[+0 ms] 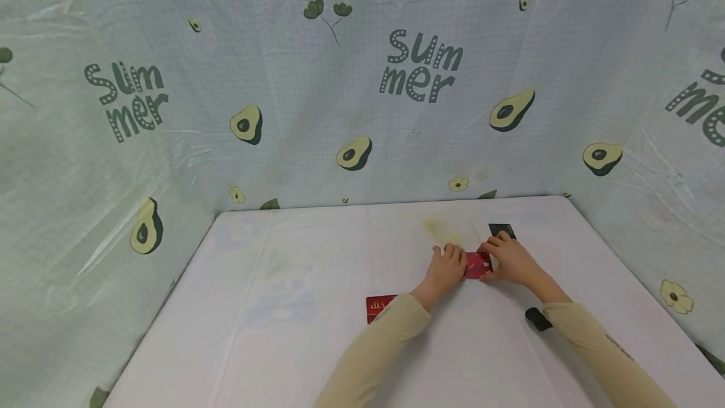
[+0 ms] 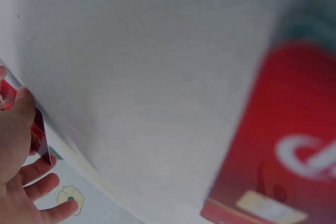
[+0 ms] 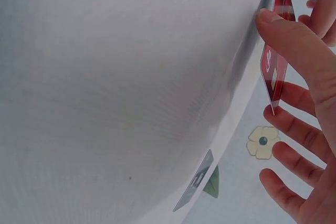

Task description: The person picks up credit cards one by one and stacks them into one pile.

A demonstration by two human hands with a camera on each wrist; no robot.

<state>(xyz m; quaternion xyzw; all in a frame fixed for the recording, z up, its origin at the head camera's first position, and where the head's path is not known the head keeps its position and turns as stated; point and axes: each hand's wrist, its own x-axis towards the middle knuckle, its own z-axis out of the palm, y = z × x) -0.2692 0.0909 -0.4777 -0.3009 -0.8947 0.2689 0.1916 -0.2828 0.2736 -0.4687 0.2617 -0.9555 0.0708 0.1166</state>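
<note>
A red card (image 1: 477, 266) lies between my two hands toward the right of the table in the head view. At its left edge, my left hand (image 1: 447, 268) pinches it between thumb and fingers. My right hand (image 1: 511, 261) grips the opposite edge. The right wrist view shows the red card (image 3: 273, 66) tilted, with the right thumb on its near face and fingers behind. In the left wrist view, my left hand (image 2: 18, 150) has its thumb over the card, other fingers spread.
A second red card (image 1: 378, 305), marked VIP, lies partly behind the left sleeve. Beyond the right hand is a black card (image 1: 501, 229). A small black object (image 1: 538, 319) shows beside the right cuff. The white table (image 1: 272, 345) meets a printed curtain (image 1: 294, 80) at the back.
</note>
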